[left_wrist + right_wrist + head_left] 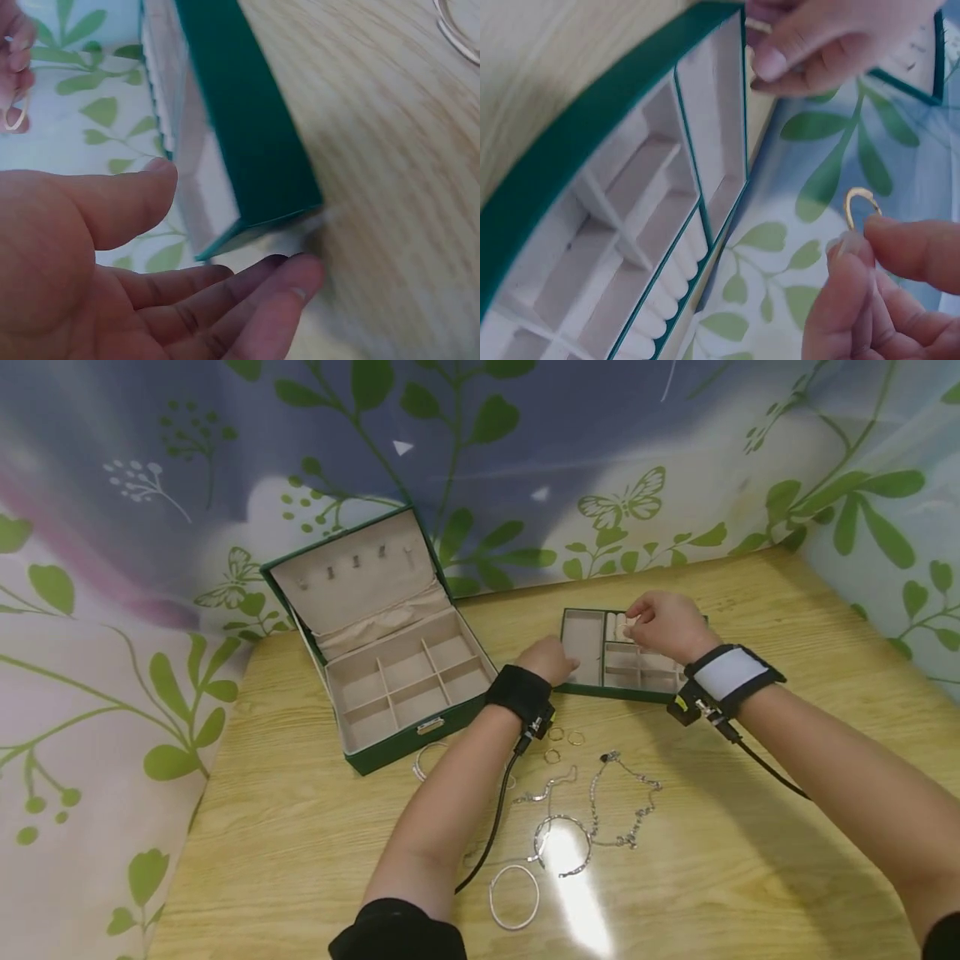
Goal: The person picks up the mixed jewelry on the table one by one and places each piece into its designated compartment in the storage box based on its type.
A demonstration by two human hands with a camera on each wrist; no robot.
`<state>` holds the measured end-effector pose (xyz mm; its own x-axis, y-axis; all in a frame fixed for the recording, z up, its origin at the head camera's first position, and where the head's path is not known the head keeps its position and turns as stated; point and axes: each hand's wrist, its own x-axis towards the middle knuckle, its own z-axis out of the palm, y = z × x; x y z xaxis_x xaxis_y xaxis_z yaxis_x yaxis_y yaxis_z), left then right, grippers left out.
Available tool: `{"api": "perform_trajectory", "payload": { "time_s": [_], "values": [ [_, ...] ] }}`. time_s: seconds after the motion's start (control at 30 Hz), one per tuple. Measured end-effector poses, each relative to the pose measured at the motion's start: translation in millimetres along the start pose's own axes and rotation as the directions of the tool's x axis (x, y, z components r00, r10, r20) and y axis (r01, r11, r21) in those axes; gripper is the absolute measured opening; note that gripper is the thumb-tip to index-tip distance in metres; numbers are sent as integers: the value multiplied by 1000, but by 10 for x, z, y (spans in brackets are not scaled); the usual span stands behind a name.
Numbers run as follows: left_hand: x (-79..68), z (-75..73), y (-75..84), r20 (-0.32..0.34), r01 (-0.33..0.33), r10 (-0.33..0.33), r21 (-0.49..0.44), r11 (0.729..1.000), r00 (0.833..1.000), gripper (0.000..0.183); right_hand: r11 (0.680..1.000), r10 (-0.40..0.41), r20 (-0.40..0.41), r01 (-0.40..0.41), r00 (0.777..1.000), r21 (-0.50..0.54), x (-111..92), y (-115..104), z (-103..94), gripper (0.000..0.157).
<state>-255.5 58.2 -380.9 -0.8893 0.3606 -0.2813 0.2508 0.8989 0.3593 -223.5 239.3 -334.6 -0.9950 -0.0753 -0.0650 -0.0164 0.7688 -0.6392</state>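
Note:
A green jewelry tray (582, 647) with pale lined compartments and ring rolls (670, 306) lies on the table. My right hand (667, 625) is above its back part, pinching a gold ring (861, 190) between thumb and fingertips. The ring is upright and apart from the rolls in the right wrist view. My left hand (546, 660) is at the tray's left end, its fingers loosely bent beside the corner (247, 221) and its thumb near the rim. Whether those fingers press on the tray is hard to tell.
Left of the tray stands an open green jewelry box (420, 739) with several compartments. In front lie gold rings (576, 737), a silver necklace (637, 817), a bracelet (540, 795) and bangles (514, 928). A patterned cloth (510, 468) hangs behind the table.

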Motion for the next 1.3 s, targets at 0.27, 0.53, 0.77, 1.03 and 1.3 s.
{"api": "perform_trajectory", "payload": {
  "time_s": [0.27,0.53,0.77,1.03,1.3],
  "values": [
    [0,59,85,-30,91,-90,24,996,995,37,999,4,-160,-10,987,-35,279,122,-13,19],
    [207,166,37,19,123,-126,116,986,992,41,994,46,-166,-61,985,-86,512,130,108,23],
    [309,179,7,26,109,-114,134,985,993,38,971,107,-93,-124,990,-203,667,122,164,36],
    [225,143,31,35,114,-118,119,986,992,39,964,146,-87,-162,985,-212,740,191,240,32],
    [158,118,36,15,92,-94,104,990,995,41,950,134,-45,-141,990,-277,771,179,305,26]
  ]
}}
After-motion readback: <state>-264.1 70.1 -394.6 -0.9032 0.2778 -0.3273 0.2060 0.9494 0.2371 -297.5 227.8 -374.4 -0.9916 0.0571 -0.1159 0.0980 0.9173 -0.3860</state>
